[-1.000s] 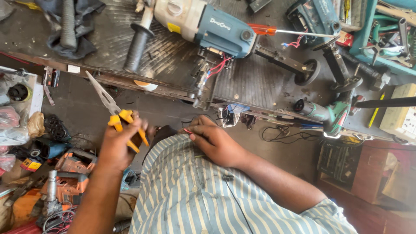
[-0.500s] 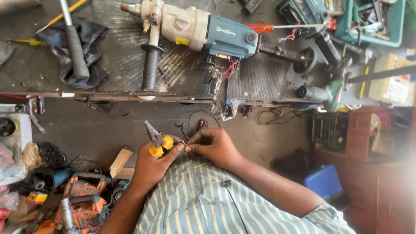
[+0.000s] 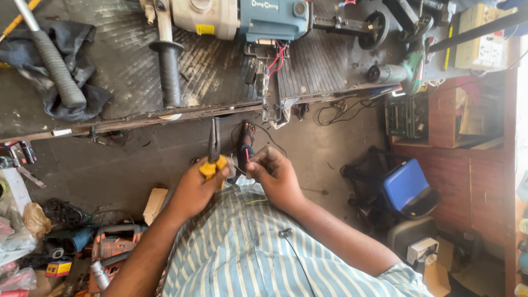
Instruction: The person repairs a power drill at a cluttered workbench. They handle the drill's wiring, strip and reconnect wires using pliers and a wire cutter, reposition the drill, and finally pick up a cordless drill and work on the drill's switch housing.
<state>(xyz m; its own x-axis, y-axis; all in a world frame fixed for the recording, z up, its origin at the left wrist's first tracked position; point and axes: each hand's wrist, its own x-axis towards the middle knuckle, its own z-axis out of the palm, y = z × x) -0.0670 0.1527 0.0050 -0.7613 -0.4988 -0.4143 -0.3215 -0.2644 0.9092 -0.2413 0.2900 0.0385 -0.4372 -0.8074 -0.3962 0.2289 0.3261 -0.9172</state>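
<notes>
Left hand [image 3: 193, 190]: I see it closed round the yellow-handled pliers [image 3: 213, 148], nose pointing up toward the bench edge.
Right hand [image 3: 278, 177]: fingers pinched on a thin red wire [image 3: 247, 157], just beside the pliers' handles.
Both hands: held over my striped shirt [image 3: 258, 247], below the workbench [image 3: 126, 71].
On bench: large drill [image 3: 242, 19], hammer [image 3: 49, 55] on dark cloth.

Ribbed metal workbench [image 3: 137, 71]: large grey-and-teal core drill [image 3: 242, 19] with black side handle [image 3: 169, 69], hammer [image 3: 52, 55] on dark cloth [image 3: 82, 104], small green power tool [image 3: 399, 71]. Grey floor [image 3: 110, 165]: orange power tool [image 3: 113, 247], wood block [image 3: 155, 203].
</notes>
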